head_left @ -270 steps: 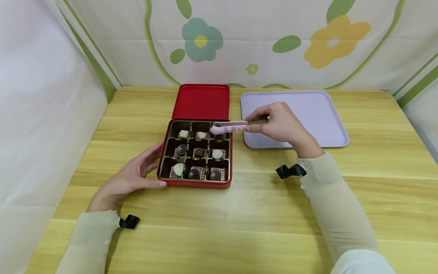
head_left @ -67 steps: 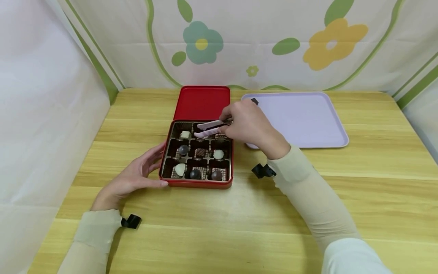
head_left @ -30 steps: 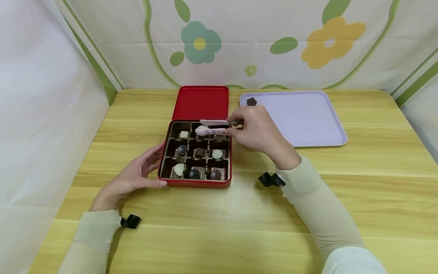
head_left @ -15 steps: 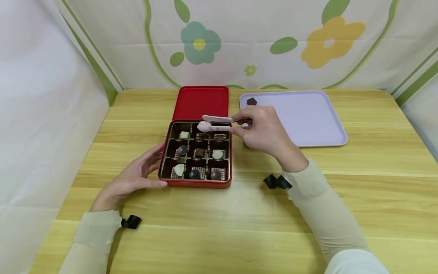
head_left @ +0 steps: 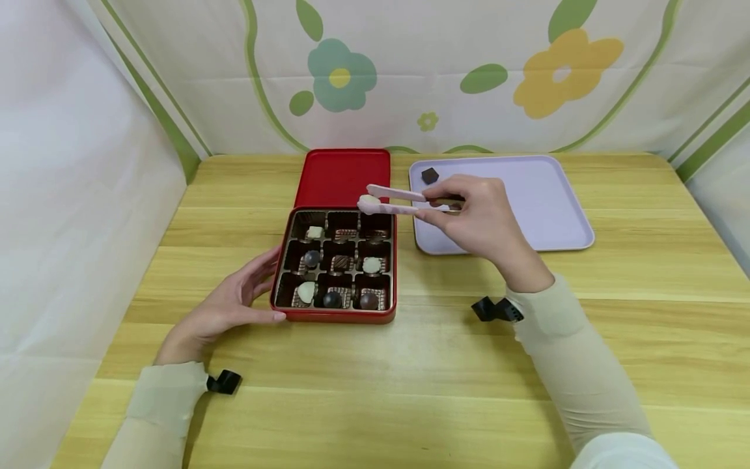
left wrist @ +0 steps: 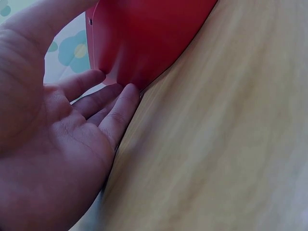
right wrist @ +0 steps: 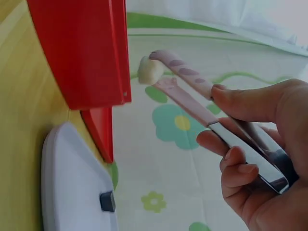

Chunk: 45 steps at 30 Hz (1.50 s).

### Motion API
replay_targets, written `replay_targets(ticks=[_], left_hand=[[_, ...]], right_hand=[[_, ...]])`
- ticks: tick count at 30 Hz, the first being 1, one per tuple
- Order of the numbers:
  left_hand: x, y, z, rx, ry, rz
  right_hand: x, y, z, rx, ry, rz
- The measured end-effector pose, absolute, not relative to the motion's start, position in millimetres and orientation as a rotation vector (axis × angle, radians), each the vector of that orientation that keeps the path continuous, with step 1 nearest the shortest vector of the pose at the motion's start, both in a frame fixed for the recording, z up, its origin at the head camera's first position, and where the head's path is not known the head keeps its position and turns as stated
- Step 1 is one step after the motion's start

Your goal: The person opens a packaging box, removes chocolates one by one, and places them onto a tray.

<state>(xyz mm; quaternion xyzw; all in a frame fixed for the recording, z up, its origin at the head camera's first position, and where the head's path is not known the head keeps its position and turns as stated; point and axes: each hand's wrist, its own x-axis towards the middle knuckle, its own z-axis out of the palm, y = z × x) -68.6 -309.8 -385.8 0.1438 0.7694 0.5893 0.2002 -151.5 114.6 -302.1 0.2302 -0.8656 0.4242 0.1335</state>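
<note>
My right hand (head_left: pixel 483 215) grips small metal tongs (right wrist: pixel 252 144) with pale pink patterned tips. Pinched between those tips is a white chocolate (right wrist: pixel 150 70), held in the air above the back right corner of a red tin (head_left: pixel 336 315). My left hand (head_left: pixel 225 303) rests against the tin's left side, fingertips touching the wall and thumb at the front corner. Inside the tin's divided insert, the back middle and back right compartments hold no chocolate. White and dark chocolates sit in the others, among them a striped square chocolate (head_left: pixel 341 262) in the centre.
A lilac tray (head_left: pixel 545 208) lies to the right of the tin, with one dark faceted chocolate (head_left: pixel 430 175) in its back left corner. The red lid (head_left: pixel 346 176) lies behind the tin. A flowered cloth (head_left: pixel 433 78) hangs behind the wooden table (head_left: pixel 375 397).
A dark chocolate has come to lie on the tray. The white chocolate has left the back middle compartment in the tongs, moving up and right. My left hand has stayed on the tin.
</note>
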Motion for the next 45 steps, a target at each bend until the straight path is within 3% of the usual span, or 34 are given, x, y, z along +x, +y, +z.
replay_targets(ticks=[22, 45], left_hand=[[-67.0, -312.2, -389.0, 0.385, 2.151, 1.640], [-68.5, -310.5, -385.7, 0.389, 2.150, 1.632]], right_hand=[[-168.8, 195.5, -316.5, 0.177, -2.693, 1.099], [-176.1, 193.3, -335.7, 0.270, -2.700, 0.977]])
